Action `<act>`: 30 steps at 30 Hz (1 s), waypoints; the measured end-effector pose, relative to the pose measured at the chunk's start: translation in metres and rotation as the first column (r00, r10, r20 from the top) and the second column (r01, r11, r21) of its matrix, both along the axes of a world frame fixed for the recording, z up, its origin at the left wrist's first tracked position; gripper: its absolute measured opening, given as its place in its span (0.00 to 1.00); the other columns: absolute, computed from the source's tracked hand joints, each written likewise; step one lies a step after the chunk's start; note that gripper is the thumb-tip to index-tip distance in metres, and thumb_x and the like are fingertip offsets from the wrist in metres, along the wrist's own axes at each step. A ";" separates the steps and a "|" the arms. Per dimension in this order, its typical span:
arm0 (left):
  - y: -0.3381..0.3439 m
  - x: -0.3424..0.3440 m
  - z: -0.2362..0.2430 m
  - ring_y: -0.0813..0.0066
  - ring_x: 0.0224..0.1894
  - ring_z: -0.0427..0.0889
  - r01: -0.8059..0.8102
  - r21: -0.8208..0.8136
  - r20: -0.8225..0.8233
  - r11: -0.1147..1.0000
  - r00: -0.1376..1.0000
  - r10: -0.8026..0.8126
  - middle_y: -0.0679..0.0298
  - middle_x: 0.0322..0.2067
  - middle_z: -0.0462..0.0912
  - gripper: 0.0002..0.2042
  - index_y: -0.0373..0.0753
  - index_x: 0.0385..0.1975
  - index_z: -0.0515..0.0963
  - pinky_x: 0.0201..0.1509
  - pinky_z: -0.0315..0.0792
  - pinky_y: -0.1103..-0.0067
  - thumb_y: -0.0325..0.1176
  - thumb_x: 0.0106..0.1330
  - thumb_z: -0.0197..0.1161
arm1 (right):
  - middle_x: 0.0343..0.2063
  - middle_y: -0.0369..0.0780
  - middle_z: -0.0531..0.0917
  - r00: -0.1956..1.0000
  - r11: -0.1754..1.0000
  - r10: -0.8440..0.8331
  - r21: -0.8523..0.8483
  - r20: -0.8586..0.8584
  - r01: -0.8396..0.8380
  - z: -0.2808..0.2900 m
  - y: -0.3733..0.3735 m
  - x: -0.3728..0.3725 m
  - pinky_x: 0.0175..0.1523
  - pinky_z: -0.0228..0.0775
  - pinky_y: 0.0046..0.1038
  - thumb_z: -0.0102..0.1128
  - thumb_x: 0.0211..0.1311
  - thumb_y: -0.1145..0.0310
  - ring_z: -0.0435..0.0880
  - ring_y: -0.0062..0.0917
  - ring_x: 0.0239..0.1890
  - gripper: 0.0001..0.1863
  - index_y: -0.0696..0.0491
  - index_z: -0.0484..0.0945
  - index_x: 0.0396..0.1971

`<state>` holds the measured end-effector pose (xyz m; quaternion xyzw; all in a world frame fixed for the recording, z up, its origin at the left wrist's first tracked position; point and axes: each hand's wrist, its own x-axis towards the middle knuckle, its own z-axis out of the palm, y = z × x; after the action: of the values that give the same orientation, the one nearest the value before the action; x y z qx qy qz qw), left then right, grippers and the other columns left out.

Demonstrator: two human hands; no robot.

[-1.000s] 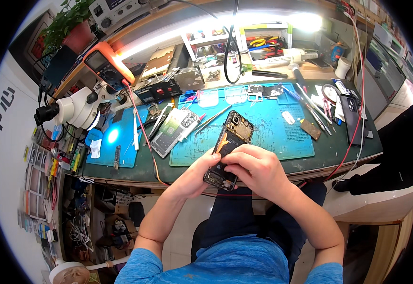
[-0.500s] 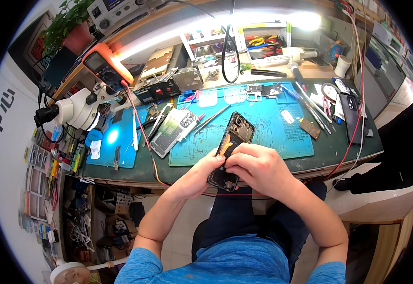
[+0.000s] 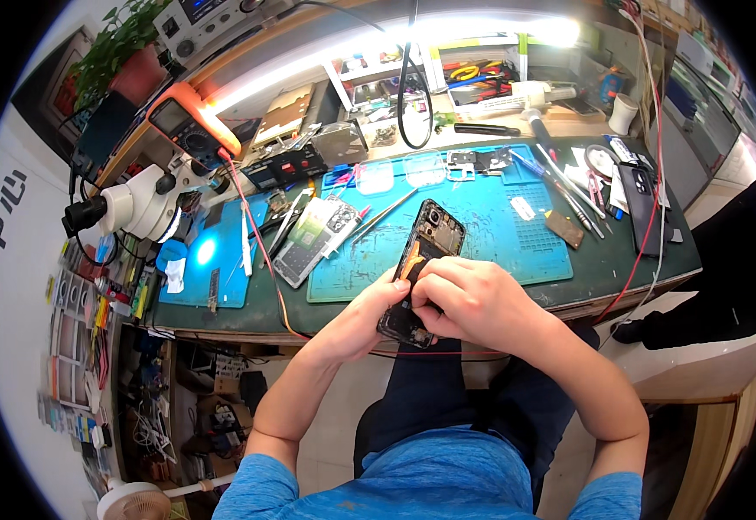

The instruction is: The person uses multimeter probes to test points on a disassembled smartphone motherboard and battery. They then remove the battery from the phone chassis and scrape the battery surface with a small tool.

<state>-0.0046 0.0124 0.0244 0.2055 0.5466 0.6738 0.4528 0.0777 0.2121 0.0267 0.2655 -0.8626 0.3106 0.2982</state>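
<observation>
An opened phone (image 3: 440, 232) with its inner parts bare is held tilted above the front edge of the bench. My left hand (image 3: 369, 312) is closed round its lower left side, the thumb lying over the edge. Across the phone's lower half, my right hand (image 3: 472, 296) has its fingers pinched together against the inside; whatever is between the fingertips is hidden. An orange strip (image 3: 412, 258) sticks up along the phone's left side, close to both hands. Left of the phone, a pair of tweezers (image 3: 385, 216) and a detached phone back panel (image 3: 316, 240) lie on the bench.
A blue work mat (image 3: 361, 282) covers the bench middle. Pens and slim tools (image 3: 576, 198) and a dark phone (image 3: 642, 212) lie at right. A microscope (image 3: 131, 206) and an orange multimeter (image 3: 192, 126) stand left. A red cable (image 3: 647, 251) hangs at right.
The right hand's fingers have shifted slightly over the phone's inside. The left hand keeps its hold, and the phone stays nearly in place. The whole view has moved a little.
</observation>
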 end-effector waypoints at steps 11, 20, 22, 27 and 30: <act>0.001 -0.002 -0.002 0.75 0.67 0.69 0.026 -0.015 -0.063 1.000 0.998 -0.027 0.59 0.65 0.71 0.27 0.32 0.75 0.59 0.74 0.62 0.74 0.38 0.81 0.45 | 0.34 0.39 0.81 0.984 0.992 0.097 -0.090 0.149 -0.084 0.002 0.010 0.004 0.44 0.79 0.36 0.69 0.60 0.73 0.85 0.36 0.39 0.08 0.54 0.78 0.36; 0.001 -0.001 -0.009 0.74 0.63 0.74 -0.040 -0.015 -0.113 0.999 0.993 0.038 0.59 0.63 0.73 0.26 0.33 0.74 0.59 0.68 0.69 0.74 0.38 0.80 0.46 | 0.34 0.38 0.82 1.000 1.000 0.002 0.021 -0.010 -0.002 0.000 0.004 0.004 0.39 0.80 0.33 0.71 0.57 0.75 0.85 0.34 0.35 0.09 0.53 0.77 0.33; 0.003 0.001 -0.009 0.74 0.61 0.77 -0.073 -0.002 -0.134 0.997 0.988 0.072 0.58 0.61 0.75 0.26 0.34 0.73 0.60 0.65 0.73 0.74 0.38 0.79 0.47 | 0.35 0.37 0.82 0.997 0.998 -0.022 0.055 -0.067 0.026 -0.002 0.002 0.006 0.38 0.81 0.31 0.71 0.55 0.76 0.85 0.32 0.35 0.10 0.54 0.77 0.32; 0.005 0.006 0.001 0.74 0.69 0.66 -0.080 0.003 -0.157 0.997 0.984 0.080 0.59 0.68 0.69 0.29 0.31 0.77 0.55 0.75 0.60 0.73 0.36 0.80 0.44 | 0.33 0.37 0.83 0.989 0.997 0.010 0.077 -0.148 0.001 -0.004 0.003 0.007 0.36 0.81 0.30 0.71 0.53 0.77 0.85 0.30 0.33 0.11 0.54 0.76 0.32; 0.005 0.001 -0.002 0.71 0.62 0.78 -0.112 -0.037 -0.273 0.993 0.957 0.098 0.54 0.63 0.75 0.27 0.33 0.74 0.58 0.66 0.73 0.72 0.36 0.78 0.45 | 0.33 0.36 0.84 0.994 0.992 0.031 0.124 -0.107 -0.017 -0.001 0.003 0.009 0.36 0.81 0.29 0.71 0.53 0.77 0.85 0.29 0.32 0.11 0.53 0.77 0.33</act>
<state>-0.0040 0.0175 0.0220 0.2543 0.6308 0.6480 0.3427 0.0866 0.2149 0.0261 0.3103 -0.8592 0.2456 0.3242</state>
